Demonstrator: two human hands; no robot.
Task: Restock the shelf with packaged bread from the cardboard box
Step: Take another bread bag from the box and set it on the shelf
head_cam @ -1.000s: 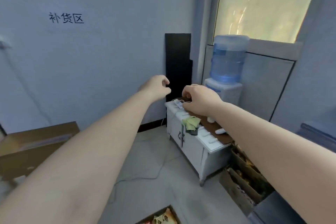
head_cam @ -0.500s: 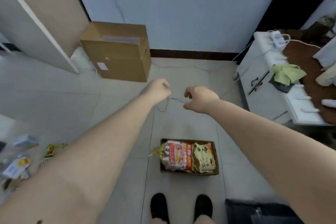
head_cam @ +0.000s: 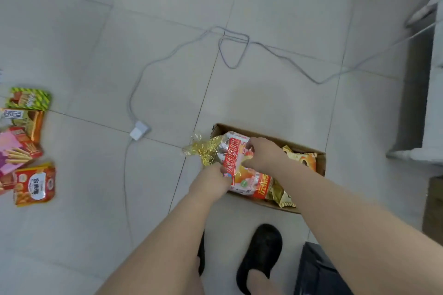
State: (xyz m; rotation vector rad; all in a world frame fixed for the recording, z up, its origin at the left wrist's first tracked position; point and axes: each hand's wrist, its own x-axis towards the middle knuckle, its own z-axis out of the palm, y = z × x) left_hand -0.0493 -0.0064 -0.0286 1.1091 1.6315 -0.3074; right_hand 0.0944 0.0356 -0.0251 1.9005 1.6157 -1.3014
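Both hands are down in a small cardboard box (head_cam: 320, 159) on the tiled floor (head_cam: 155, 79), closed on the same red and white bread bag (head_cam: 236, 163). The left hand (head_cam: 211, 181) grips the bag's near edge with curled fingers, and the right hand (head_cam: 262, 154) pinches it from above, just beyond the left. The bag lies partly inside the box, its crinkled gold tied end (head_cam: 203, 151) sticking out over the box's rim, ahead of the left hand. Just right of the right hand, a yellow bread pack (head_cam: 304, 159) lies in the box, and another gold wrapper (head_cam: 281, 196) shows under the right forearm. Beyond both hands a grey cable (head_cam: 235, 50) loops across the floor to a white plug (head_cam: 139, 130). Far left of the left hand, several snack packets (head_cam: 33, 182) lie on the floor. Below the arms stands a black shoe (head_cam: 261, 254).
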